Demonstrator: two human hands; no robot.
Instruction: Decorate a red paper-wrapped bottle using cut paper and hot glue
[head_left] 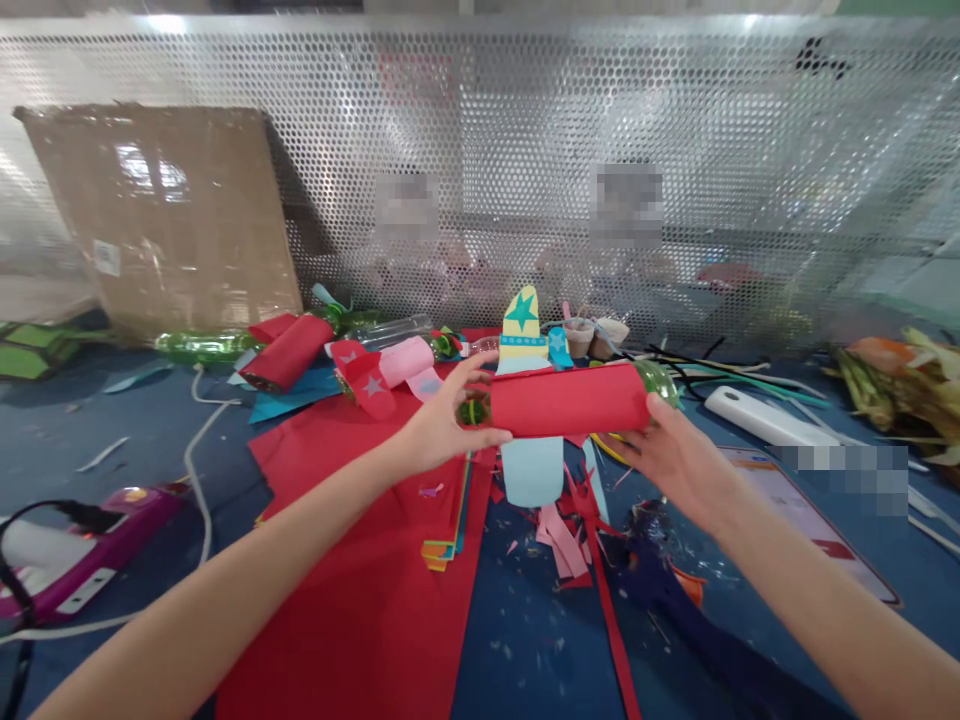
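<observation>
My left hand (439, 425) and my right hand (679, 460) hold a green plastic bottle wrapped in red paper (570, 402) level above the table. The left fingers curve round its left end; the right thumb and fingers grip near the other, where bare green plastic shows. Behind and below it is a pale blue and yellow paper shape with a green star (522, 310), partly hidden. Red paper sheets (352, 600) lie under my left arm. Pink and red paper scraps (562, 540) are scattered below the bottle. Another red-wrapped roll (289, 352) lies back left.
A purple and white power strip (112, 550) with a plugged-in cord is at left. A cardboard piece (165, 210) leans on the perforated metal panel (465, 130). To the right are a white handheld device (772, 418), a phone (817, 525), loose cords and dried husks (892, 385).
</observation>
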